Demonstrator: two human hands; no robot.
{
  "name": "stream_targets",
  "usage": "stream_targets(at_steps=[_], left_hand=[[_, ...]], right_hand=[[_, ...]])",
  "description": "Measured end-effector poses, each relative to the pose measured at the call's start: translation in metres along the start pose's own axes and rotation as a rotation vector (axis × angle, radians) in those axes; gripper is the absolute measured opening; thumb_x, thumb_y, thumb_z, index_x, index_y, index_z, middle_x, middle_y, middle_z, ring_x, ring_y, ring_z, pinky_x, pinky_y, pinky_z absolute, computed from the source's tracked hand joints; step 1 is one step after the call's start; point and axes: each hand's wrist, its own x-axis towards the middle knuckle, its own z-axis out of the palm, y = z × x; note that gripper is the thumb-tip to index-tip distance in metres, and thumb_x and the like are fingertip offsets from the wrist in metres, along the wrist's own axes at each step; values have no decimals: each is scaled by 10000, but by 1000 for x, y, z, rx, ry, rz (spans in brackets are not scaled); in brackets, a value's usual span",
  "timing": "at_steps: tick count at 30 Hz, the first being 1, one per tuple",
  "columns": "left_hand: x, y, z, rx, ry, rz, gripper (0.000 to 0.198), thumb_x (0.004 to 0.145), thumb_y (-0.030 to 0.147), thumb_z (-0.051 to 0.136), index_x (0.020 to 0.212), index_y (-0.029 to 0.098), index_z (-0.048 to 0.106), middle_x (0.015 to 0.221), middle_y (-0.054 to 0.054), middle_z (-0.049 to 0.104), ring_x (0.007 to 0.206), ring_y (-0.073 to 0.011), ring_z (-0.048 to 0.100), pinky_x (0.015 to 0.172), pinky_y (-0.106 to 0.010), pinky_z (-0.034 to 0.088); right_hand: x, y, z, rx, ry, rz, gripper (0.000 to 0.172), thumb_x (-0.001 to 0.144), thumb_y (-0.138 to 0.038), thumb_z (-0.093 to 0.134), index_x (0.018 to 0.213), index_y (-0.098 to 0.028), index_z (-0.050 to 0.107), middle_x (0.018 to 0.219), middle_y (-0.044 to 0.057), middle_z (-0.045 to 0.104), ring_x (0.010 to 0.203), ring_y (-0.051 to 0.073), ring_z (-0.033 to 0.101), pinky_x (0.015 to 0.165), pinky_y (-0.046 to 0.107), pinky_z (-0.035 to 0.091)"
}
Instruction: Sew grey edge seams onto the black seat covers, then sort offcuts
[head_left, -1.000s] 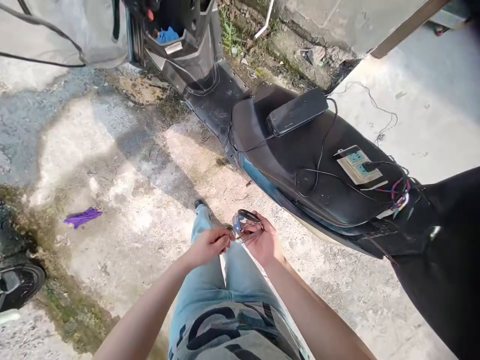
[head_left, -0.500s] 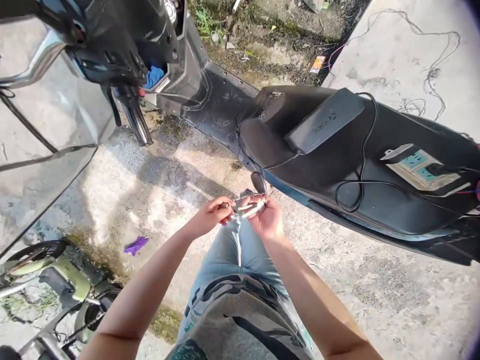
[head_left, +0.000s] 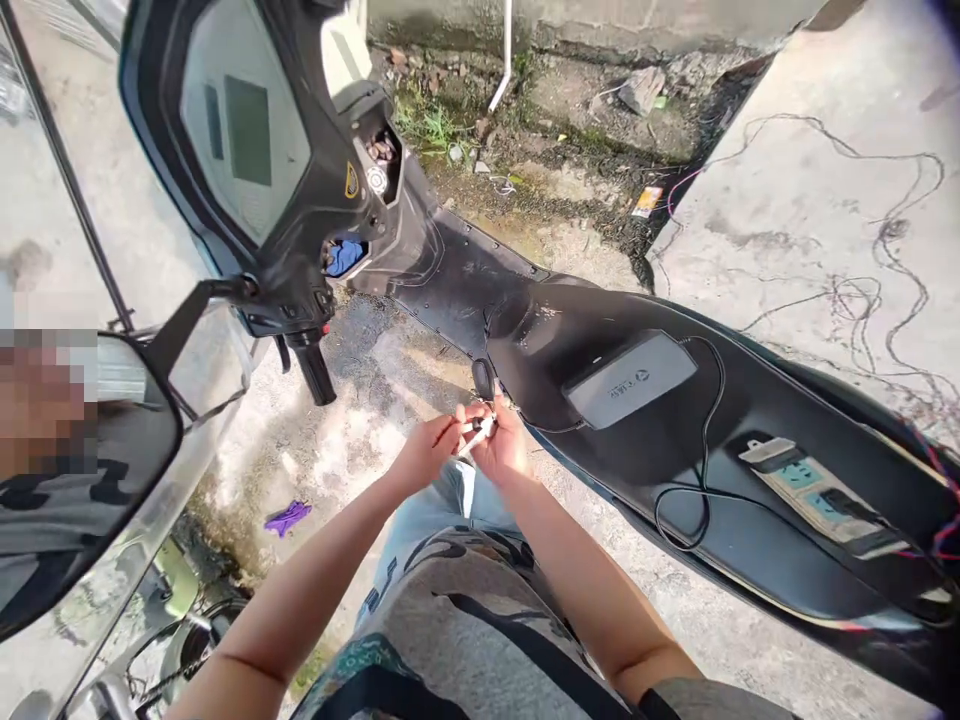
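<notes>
My left hand (head_left: 429,452) and my right hand (head_left: 504,445) meet in front of my legs, both with fingers closed. Between them is what looks like a bunch of keys (head_left: 475,438), pale and slim with dark parts. A black oval fob (head_left: 484,378) sticks up beyond my right fingers. My left fingertips pinch a small dark-and-white piece of the bunch, its detail too small to make out. Just beyond my hands is the black seat (head_left: 517,375) of an electric scooter.
On the seat lie a grey charger (head_left: 630,382) with a black cable (head_left: 705,480) and a power strip (head_left: 817,490) with a plug in it. A handlebar grip (head_left: 313,375) and mirror (head_left: 82,480) stand at left. A purple cloth (head_left: 288,517) lies on the ground.
My view has shifted, so the scooter sits lower and its display and mirror now show. My hands have come closer together around the keys.
</notes>
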Motion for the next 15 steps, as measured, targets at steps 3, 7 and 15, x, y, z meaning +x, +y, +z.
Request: stream_targets(at_steps=[3, 7, 15], left_hand=[[10, 7, -23, 428, 136, 115, 339, 967, 342, 358, 690, 180, 472, 661, -20, 530, 639, -155, 491, 589, -277, 298], [19, 8, -58, 938, 231, 170, 299, 980, 284, 427, 765, 163, 596, 728, -61, 613, 729, -206, 565, 608, -308, 285], [19, 2, -120, 598, 429, 161, 370, 989, 341, 335, 717, 174, 523, 703, -41, 580, 687, -174, 539, 633, -287, 374]], right_hand=[[23, -10, 1, -463, -5, -119, 315, 846, -438, 563, 1098, -251, 525, 774, -11, 563, 841, 174, 619, 952, 447, 510], [47, -20, 9, -1243, 63, -627, 444, 877, -464, 489, 1228, -195, 522, 1304, 148, 518, 1275, 267, 454, 1125, 538, 317], [89, -8, 81, -1371, -850, 87, 403, 941, -480, 406, 904, -152, 638, 712, 22, 631, 585, 104, 480, 595, 245, 396]])
